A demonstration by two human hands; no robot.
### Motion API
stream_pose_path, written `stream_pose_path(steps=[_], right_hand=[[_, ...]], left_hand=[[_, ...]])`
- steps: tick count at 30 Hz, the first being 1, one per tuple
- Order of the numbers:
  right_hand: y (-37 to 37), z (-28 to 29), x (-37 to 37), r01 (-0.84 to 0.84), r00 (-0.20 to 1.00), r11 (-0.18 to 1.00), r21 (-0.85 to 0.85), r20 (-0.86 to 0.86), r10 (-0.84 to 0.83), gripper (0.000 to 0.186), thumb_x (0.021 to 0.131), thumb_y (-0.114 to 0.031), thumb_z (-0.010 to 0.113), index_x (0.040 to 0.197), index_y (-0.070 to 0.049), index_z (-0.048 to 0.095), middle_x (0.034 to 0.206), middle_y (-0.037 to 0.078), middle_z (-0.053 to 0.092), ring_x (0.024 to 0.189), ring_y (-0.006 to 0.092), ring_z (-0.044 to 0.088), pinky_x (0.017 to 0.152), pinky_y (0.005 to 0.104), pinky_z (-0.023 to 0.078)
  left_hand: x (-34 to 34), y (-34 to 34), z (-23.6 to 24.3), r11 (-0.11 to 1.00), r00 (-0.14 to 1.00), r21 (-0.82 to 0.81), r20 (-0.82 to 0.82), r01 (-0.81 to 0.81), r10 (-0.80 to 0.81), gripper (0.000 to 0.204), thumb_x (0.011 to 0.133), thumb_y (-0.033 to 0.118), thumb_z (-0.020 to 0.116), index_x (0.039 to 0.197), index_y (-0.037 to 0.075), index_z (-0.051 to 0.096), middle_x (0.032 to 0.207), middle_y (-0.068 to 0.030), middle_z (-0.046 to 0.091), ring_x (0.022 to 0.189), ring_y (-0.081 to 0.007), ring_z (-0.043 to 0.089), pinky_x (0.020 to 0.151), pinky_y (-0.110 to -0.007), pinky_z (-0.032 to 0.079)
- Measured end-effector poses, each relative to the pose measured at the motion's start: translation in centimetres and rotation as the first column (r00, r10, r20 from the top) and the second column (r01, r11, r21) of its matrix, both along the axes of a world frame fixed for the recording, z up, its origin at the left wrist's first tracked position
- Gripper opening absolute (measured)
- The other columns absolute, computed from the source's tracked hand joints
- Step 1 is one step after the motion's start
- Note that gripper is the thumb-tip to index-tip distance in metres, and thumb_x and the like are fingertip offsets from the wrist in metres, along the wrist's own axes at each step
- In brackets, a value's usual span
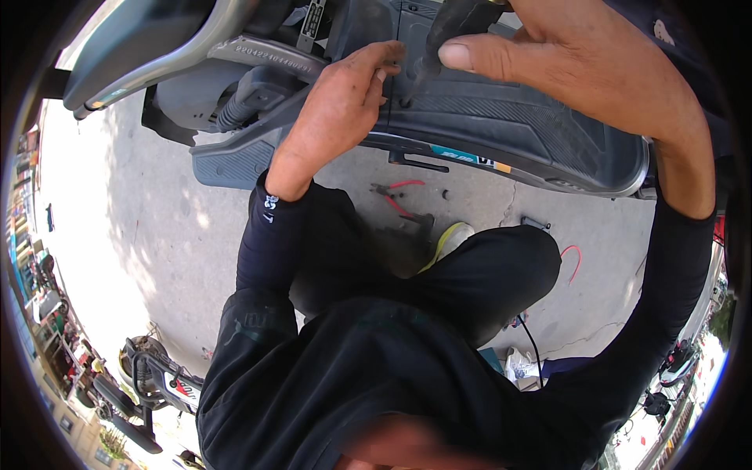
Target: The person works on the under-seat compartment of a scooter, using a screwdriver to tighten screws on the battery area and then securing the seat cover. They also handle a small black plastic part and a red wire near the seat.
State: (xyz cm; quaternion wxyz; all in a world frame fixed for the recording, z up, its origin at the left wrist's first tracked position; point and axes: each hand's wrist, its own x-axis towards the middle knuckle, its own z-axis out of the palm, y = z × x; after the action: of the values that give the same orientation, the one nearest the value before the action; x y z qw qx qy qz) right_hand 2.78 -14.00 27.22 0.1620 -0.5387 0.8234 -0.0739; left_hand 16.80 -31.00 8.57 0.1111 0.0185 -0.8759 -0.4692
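My right hand (587, 63) grips a black power tool (446, 23) at the upper right, its thin bit pointing down at a hole in the grey ribbed footboard (517, 117) of a scooter. Just left of the bit, my left hand (341, 106) has its fingers curled over the footboard; whatever they might hold is too small or hidden to make out. The scooter's grey side frame (262, 55) and a corrugated black hose (235, 113) lie to the left of that hand.
Red-handled pliers (403, 205) and small metal parts lie on the concrete (164, 251) below the scooter, near my knees. Another person's white shoe (518, 366) and leg are at the lower right, beside a black cable. Another two-wheeler (149, 376) stands at the lower left.
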Motion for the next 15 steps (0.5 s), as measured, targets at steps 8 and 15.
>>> stream_pose_path(steps=[8, 15], right_hand=[[-1.2, 0.1, -0.3, 0.175, 0.973, 0.965, 0.194, -0.185, -0.139, 0.032, 0.096, -0.027, 0.070, 0.102, 0.003, 0.060, 0.066, 0.018, 0.058, 0.058, 0.0310, 0.059, 0.057, 0.0408, 0.044], [0.6, -0.9, 0.4, 0.018, 0.884, 0.996, -0.090, -0.464, -0.058, 0.044, 0.095, -0.036, 0.072, 0.113, 0.003, 0.061, 0.070, 0.024, 0.063, 0.065, 0.0340, 0.066, 0.062, 0.0437, 0.051]], left_hand=[[-0.5, 0.0, 0.4, 0.992, 0.999, 0.127, 0.035, -0.024, 0.020, 0.033, 0.109, 0.004, 0.045, 0.139, 0.002, 0.058, 0.132, -0.0099, 0.067, 0.123, -0.0193, 0.065, 0.091, -0.032, 0.059], [-1.2, 0.5, 0.4, 0.990, 0.999, 0.141, 0.033, -0.019, 0.014, 0.032, 0.109, 0.007, 0.045, 0.138, 0.002, 0.060, 0.131, -0.0091, 0.068, 0.122, -0.0192, 0.066, 0.090, -0.032, 0.060]])
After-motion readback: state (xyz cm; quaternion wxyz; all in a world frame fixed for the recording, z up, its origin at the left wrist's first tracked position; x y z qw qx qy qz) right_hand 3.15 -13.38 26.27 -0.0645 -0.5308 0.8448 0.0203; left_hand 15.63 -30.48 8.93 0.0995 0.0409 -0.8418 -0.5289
